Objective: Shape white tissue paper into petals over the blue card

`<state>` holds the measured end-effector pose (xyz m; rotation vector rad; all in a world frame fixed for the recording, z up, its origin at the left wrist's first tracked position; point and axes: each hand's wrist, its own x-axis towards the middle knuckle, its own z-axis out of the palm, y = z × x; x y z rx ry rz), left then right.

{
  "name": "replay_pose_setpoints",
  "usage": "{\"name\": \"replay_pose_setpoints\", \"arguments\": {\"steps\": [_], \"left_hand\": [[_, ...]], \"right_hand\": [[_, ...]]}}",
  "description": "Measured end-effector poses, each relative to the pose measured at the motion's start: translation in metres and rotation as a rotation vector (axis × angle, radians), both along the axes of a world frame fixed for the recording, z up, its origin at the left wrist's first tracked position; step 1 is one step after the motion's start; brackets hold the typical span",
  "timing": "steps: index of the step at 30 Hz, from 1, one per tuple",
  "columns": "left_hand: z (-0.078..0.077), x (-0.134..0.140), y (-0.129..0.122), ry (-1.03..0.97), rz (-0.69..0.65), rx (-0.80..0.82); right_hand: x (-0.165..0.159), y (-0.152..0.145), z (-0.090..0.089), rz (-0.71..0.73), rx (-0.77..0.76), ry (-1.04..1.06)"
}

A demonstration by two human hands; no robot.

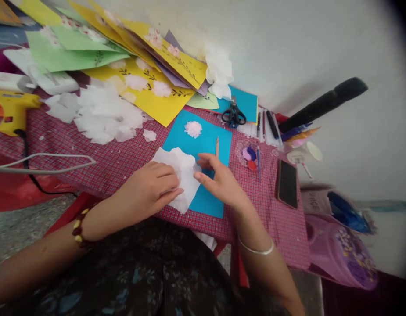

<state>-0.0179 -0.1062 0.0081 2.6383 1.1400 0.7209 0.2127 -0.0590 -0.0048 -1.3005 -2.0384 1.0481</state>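
Observation:
A crumpled piece of white tissue paper lies over the lower left part of a blue sheet of paper. My left hand rests on its left side, fingers bent together over the tissue and thumb stretched along it. At the tissue's right edge is my right hand, its thumb and fingers apart, with nothing visible held between them. Whether its fingertips touch the tissue I cannot tell. Farther up the blue sheet sits a pale pink ruffled paper flower. A pencil lies just beyond my right fingers.
White tissue pieces are heaped at left, near a yellow glue gun. Yellow flower cards lean behind. Black scissors, a paint palette, a paintbrush and a phone lie to the right on the checked cloth.

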Motion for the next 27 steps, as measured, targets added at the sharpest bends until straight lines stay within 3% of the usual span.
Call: {"name": "replay_pose_setpoints", "arguments": {"steps": [8,12,16,19,22,25,27], "left_hand": [[-0.009,-0.003,-0.001,0.025,-0.093,0.014],[-0.014,-0.021,-0.001,0.047,-0.003,-0.007],[-0.014,-0.044,0.007,0.186,0.119,-0.066],[0.001,-0.055,0.013,0.182,0.256,-0.105],[0.027,-0.049,0.017,-0.059,0.435,-0.028],[0.044,-0.029,0.034,-0.185,0.340,-0.032],[0.044,-0.015,0.055,-0.195,0.212,-0.089]], "right_hand": [[-0.022,0.012,-0.013,-0.066,0.088,0.000],[-0.018,0.012,-0.013,-0.222,0.006,0.160],[-0.012,0.009,-0.011,-0.288,-0.026,0.275],[-0.010,0.007,-0.008,-0.306,-0.019,0.308],[-0.010,0.005,-0.006,-0.309,0.001,0.281],[-0.009,0.004,-0.005,-0.286,0.018,0.268],[-0.007,0.003,-0.004,-0.281,0.030,0.263]]}}
